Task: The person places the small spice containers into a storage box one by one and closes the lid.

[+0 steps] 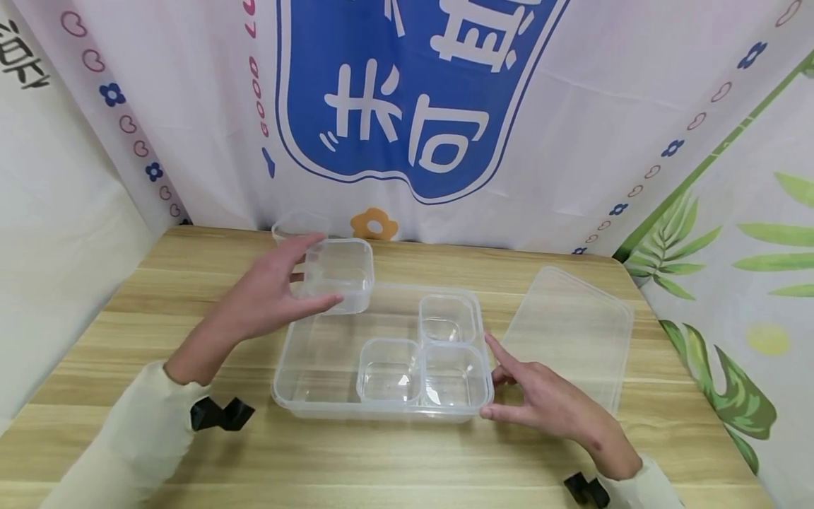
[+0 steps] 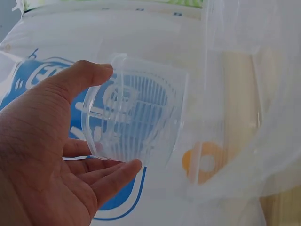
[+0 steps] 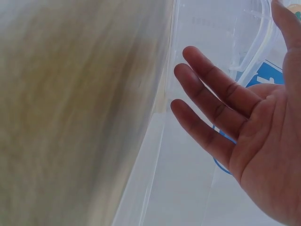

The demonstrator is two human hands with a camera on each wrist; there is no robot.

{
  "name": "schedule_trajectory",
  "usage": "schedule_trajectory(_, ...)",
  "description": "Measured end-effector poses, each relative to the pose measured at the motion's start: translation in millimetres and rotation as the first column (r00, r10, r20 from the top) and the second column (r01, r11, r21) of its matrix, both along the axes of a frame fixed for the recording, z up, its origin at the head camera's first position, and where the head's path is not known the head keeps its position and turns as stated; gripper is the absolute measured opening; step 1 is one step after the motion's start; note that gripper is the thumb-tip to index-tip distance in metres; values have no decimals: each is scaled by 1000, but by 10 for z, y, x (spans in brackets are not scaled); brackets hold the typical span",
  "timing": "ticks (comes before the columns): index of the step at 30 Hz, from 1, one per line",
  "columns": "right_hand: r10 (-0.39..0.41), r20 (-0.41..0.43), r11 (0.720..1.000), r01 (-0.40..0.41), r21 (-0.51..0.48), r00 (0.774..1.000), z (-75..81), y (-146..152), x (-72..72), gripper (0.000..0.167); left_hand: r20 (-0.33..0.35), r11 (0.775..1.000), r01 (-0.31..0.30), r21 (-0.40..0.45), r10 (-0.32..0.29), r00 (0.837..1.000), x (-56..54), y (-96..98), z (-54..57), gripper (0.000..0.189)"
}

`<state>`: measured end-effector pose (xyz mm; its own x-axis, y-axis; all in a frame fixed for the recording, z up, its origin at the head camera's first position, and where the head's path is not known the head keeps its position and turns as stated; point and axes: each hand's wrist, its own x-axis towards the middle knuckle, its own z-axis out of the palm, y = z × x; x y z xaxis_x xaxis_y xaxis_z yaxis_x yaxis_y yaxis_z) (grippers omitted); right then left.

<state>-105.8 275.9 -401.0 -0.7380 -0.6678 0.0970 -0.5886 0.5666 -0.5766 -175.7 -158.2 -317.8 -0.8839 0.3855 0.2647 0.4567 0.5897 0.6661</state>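
Observation:
My left hand (image 1: pixel 270 293) grips a small clear plastic container (image 1: pixel 348 265) by its sides, above the back left corner of a large clear plastic box (image 1: pixel 318 367). In the left wrist view, thumb and fingers span the ribbed small container (image 2: pixel 146 113). Three similar small containers sit in the box's right half: one at the back (image 1: pixel 447 318), one at front right (image 1: pixel 453 375) and one left of that (image 1: pixel 389 371). At the box's right side is my right hand (image 1: pixel 540 396), thumb and index fingertips at its rim. The right wrist view shows its other fingers (image 3: pixel 211 103) extended, holding nothing.
A flat translucent lid (image 1: pixel 572 332) lies on the wooden table (image 1: pixel 394 459) to the right, partly behind my right hand. Another clear container (image 1: pixel 295 225) stands at the back edge, behind my left hand. A printed curtain (image 1: pixel 222 184) hangs behind the table.

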Motion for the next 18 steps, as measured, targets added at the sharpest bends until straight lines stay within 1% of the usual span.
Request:
schedule_trajectory(3, 3, 0, 1000, -3, 0, 1000, 1, -6, -3, 106, 39, 999, 26, -19, -25, 999, -12, 59, -21, 91)
schedule_trajectory(7, 2, 13, 1000, -2, -5, 1000, 4, -9, 0, 106, 66, 996, 54, -65, -50, 997, -17, 158, -42, 89)
schedule_trajectory(12, 2, 35, 1000, -1, -15, 999, 1, -16, 5, 106, 66, 990, 74, -123, -66, 996, -19, 266, -102, 91)
schedule_trajectory(18, -8, 31, 1000, 8, -5, 999, 0, -19, 6, 106, 79, 985, 89, -146, -78, 994, -21, 354, -190, 92)
